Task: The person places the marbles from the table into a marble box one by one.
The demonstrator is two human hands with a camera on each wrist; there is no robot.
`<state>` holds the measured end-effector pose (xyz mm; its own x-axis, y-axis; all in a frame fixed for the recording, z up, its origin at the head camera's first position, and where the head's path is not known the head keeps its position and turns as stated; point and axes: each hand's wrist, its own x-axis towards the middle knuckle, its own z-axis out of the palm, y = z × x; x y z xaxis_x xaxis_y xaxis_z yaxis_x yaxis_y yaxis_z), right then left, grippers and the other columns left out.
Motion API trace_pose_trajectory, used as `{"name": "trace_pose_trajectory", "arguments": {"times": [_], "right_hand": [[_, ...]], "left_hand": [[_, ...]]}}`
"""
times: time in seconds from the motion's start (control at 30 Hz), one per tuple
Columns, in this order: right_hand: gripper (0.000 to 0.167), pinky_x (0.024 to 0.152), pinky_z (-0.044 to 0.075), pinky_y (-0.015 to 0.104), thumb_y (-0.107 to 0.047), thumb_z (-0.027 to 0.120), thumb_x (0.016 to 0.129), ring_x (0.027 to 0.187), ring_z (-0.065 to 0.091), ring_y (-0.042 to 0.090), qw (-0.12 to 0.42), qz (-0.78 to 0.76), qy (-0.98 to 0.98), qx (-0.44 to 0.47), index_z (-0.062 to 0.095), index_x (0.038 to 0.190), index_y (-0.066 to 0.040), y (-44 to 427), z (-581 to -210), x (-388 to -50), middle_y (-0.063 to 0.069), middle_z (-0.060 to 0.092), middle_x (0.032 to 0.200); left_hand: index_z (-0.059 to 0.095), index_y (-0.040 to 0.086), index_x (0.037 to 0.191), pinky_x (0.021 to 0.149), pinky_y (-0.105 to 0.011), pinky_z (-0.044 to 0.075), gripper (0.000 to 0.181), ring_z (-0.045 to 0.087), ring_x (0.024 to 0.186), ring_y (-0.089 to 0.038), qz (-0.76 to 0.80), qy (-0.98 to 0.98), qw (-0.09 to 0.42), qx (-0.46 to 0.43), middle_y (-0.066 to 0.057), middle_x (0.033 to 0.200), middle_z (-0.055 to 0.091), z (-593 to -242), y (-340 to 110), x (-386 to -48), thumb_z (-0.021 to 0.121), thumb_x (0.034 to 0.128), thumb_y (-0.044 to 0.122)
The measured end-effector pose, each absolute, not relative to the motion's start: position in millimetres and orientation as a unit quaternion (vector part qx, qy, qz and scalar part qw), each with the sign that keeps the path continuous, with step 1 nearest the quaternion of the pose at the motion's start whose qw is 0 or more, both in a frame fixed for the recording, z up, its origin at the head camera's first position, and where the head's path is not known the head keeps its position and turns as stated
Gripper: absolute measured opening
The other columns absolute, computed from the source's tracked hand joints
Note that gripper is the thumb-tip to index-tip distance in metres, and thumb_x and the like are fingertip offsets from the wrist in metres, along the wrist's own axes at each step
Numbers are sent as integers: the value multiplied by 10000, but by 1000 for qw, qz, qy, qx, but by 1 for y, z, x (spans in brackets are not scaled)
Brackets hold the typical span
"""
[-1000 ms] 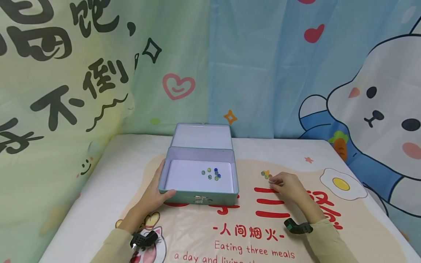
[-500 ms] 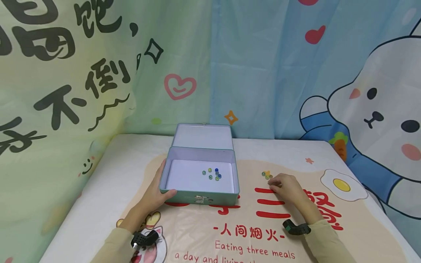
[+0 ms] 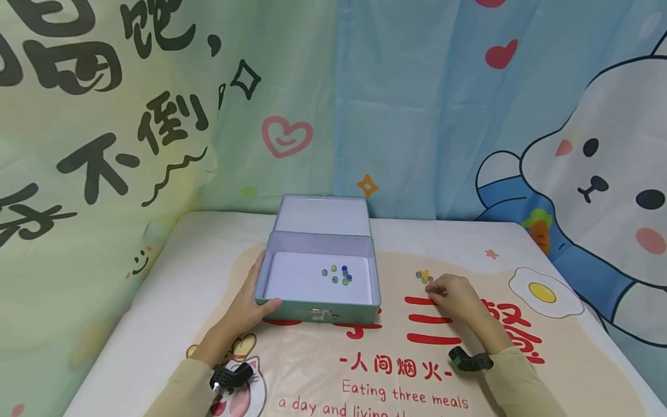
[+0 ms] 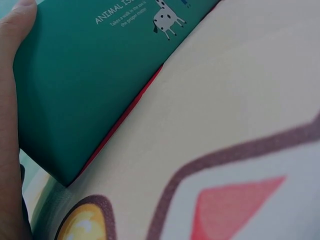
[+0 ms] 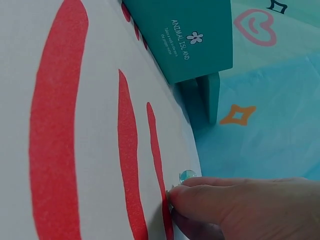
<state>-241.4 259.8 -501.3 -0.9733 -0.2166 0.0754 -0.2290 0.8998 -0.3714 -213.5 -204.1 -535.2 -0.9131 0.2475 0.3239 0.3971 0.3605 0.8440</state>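
"Fingers (image 5: 210,195) of the right hand (image 3: 454,293): what state?"

"Together at the tips. I cannot tell whether anything is pinched between them."

"And the small round green-and-yellow glass-like beads (image 3: 424,280)?"

"On the cloth, just beside those fingertips, by a printed orange star (image 3: 425,273). One clear, shiny bead (image 5: 188,175) shows past the fingers in the right wrist view."

"Any change?"

"Slight. The fingertips sit marginally nearer the cluster than a second ago; the beads inside the container match. In my judgement, the work remains at the loose beads."

"Container?"

"One green, rectangular, metal-looking box (image 3: 297,313), pale inside, lid (image 3: 323,215) tipped back. Seven loose beads (image 3: 335,280) by my count, green, yellowish and blue, lie right of middle on its floor."

"Steadied?"

"Yes. The left hand (image 3: 247,304) grips its near left corner, thumb across the front."

"Surroundings?"

"White-and-beige printed tablecloth (image 3: 469,237) beneath; green-and-blue printed fabric curtain (image 3: 396,87) behind."
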Motion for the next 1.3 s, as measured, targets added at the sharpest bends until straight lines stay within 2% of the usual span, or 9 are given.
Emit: {"name": "trace_pose_trajectory", "arguments": {"times": [0.33, 0.6, 0.7, 0.93, 1.0, 1.3], "right_hand": [[206, 776, 541, 391, -124, 725, 824, 848, 608, 213, 2, 201, -974, 105, 736, 1017, -55, 254, -495, -244, 63, 674, 915], [194, 760, 542, 379, -104, 706, 830, 859, 613, 228, 8, 205, -971, 119, 733, 1014, -48, 246, -491, -246, 81, 668, 932], [179, 756, 542, 382, -80, 702, 826, 857, 623, 234, 19, 203, -970, 131, 736, 998, -39, 243, -488, -246, 89, 672, 932], [175, 764, 546, 393, -48, 702, 814, 855, 643, 244, 38, 203, -965, 161, 736, 985, -30, 236, -482, -248, 105, 684, 959], [179, 768, 546, 396, -61, 700, 820, 856, 644, 242, 36, 205, -964, 165, 735, 994, -35, 234, -480, -249, 101, 684, 956], [201, 766, 553, 362, -96, 697, 839, 876, 642, 229, 16, 212, -964, 161, 730, 1033, -58, 224, -476, -250, 78, 677, 966]], "left_hand": [[-37, 333, 1525, 1034, -645, 231, 1049, 219, 1395, -402, -532, -822, 70, -191, -93, 1596, 83, -537, -205, -215, 704, 782, 317], [-28, 321, 1527, 1035, -650, 229, 1068, 213, 1406, -389, -527, -825, 69, -192, -100, 1598, 83, -539, -204, -216, 723, 767, 314], [-29, 293, 1531, 1035, -650, 231, 1069, 215, 1403, -401, -522, -829, 67, -188, -120, 1595, 86, -535, -203, -214, 720, 769, 318], [-5, 84, 1532, 1017, -680, 223, 1041, 220, 1363, -491, -529, -825, 60, -188, -267, 1553, 98, -506, -196, -199, 690, 769, 211], [-8, 93, 1533, 1018, -682, 221, 1040, 220, 1362, -493, -527, -827, 60, -187, -263, 1556, 94, -509, -197, -200, 685, 769, 213], [-39, 288, 1531, 1023, -654, 243, 1072, 238, 1384, -404, -521, -828, 71, -192, -146, 1587, 94, -536, -204, -215, 714, 768, 303]]}}
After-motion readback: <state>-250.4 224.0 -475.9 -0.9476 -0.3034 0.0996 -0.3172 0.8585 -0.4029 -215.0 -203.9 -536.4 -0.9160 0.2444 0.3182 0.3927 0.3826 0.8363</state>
